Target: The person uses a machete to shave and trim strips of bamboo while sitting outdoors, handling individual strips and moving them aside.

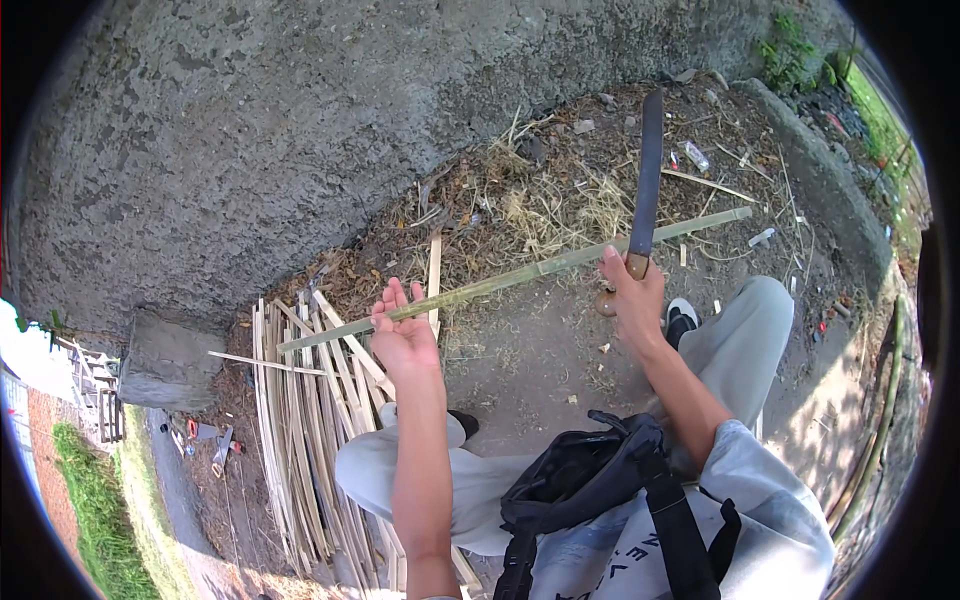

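A long greenish bamboo strip [490, 284] lies slantwise in front of me, its right end higher in the view. My left hand [405, 335] is turned palm up around the strip near its left end, thumb against it and fingers loosely raised. My right hand [634, 295] is wrapped round the wooden handle of a machete [648, 170], whose long dark blade points away from me. The blade crosses the strip near its right part. My right thumb touches or nearly touches the strip there; I cannot tell which.
A pile of split bamboo strips [300, 430] lies on the ground to the left, by a concrete block [170, 360]. Ahead rises a rough grey wall [300, 130]. Shavings [550, 210] litter the soil along it. A black bag [585, 465] hangs at my front.
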A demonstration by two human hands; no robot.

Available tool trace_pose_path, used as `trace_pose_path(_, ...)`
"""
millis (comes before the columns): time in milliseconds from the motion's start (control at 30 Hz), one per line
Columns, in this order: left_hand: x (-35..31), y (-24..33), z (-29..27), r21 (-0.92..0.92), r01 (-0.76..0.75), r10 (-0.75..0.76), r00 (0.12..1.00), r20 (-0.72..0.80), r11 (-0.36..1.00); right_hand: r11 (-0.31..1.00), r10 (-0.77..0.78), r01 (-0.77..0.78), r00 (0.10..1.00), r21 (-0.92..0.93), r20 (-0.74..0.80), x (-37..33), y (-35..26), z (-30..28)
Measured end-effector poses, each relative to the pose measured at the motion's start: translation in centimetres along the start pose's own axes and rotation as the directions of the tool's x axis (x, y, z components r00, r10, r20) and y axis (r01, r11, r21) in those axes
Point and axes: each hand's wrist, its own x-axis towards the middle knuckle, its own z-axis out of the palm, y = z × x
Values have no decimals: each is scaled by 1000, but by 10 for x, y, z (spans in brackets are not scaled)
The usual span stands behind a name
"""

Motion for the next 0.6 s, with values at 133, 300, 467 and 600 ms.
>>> trace_pose_path(133,-12,-2,14,0,87,-87,993,82,996,986,-11,25,997,166,-83,10,-34,-9)
trace_pose_path(300,-18,-3,13,252,294,-350,910,220,922,988,-25,40,995,150,-97,38,-94,-18)
trace_pose_path(467,-20,-21,5,373,302,-411,874,259,877,973,-112,128,990,193,-88,70,-105,-26)
trace_pose_path(600,-14,-34,-6,427,360,-469,864,183,830,969,-82,117,983,219,-162,72,-66,-46)
